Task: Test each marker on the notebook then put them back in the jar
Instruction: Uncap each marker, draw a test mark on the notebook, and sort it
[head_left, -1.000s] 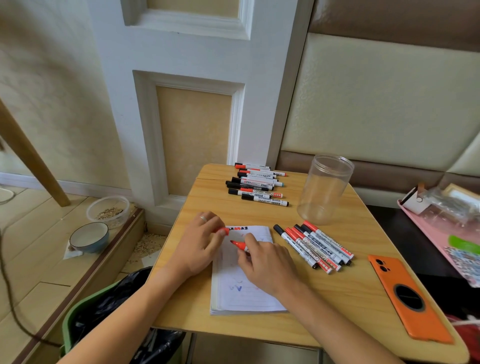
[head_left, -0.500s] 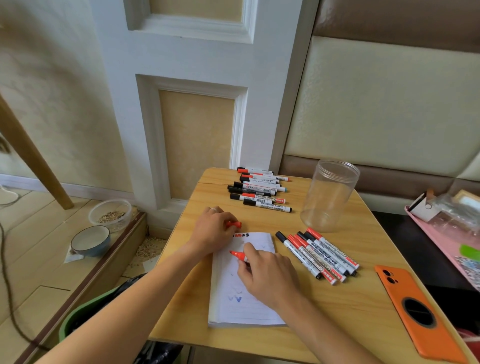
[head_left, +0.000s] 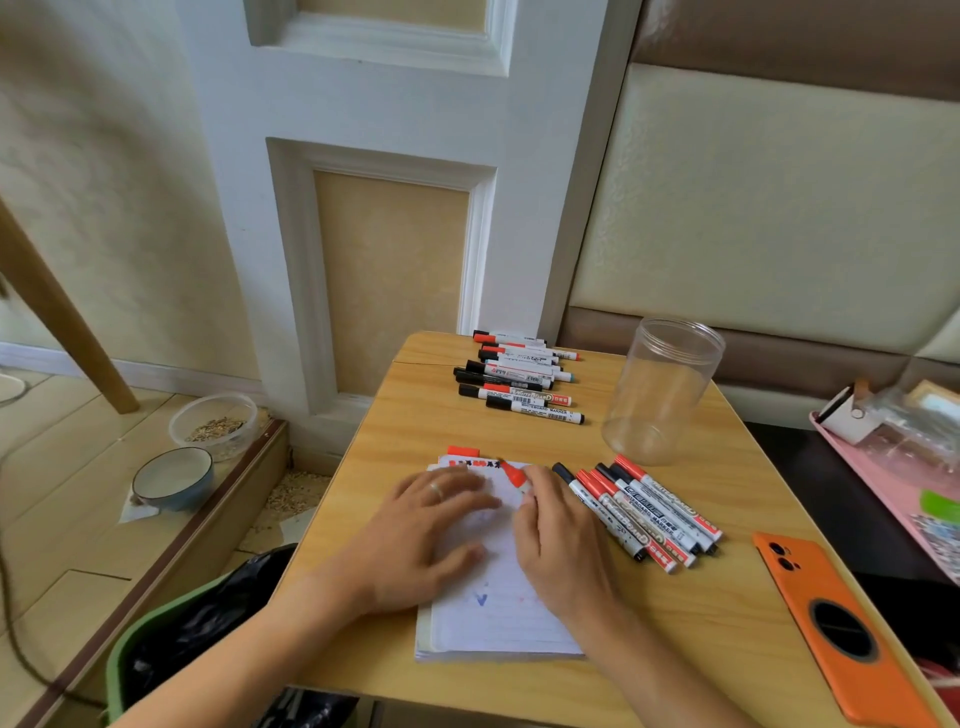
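A white lined notebook (head_left: 498, 618) lies open on the wooden table (head_left: 415, 426), with a small blue mark on its page. My left hand (head_left: 431, 530) rests flat on the page, fingers spread. My right hand (head_left: 563, 545) pinches an uncapped red marker (head_left: 511, 475), its tip at the top of the page. The marker's red cap (head_left: 462, 451) lies on the table just beyond the notebook. An empty clear plastic jar (head_left: 660, 389) stands upright at the back right. Several capped markers (head_left: 644, 514) lie right of the notebook, and several more (head_left: 519, 379) at the table's far edge.
An orange phone (head_left: 841, 623) lies face down at the table's right front. A pink tray (head_left: 893, 499) with clutter sits further right. A green bin with a black bag (head_left: 197, 623) stands by the table's left edge; two bowls (head_left: 174, 478) sit on the floor.
My left hand set the red cap down beyond the notebook and moved onto the page, now lying flat. My right hand with the marker shifted toward the top of the page.
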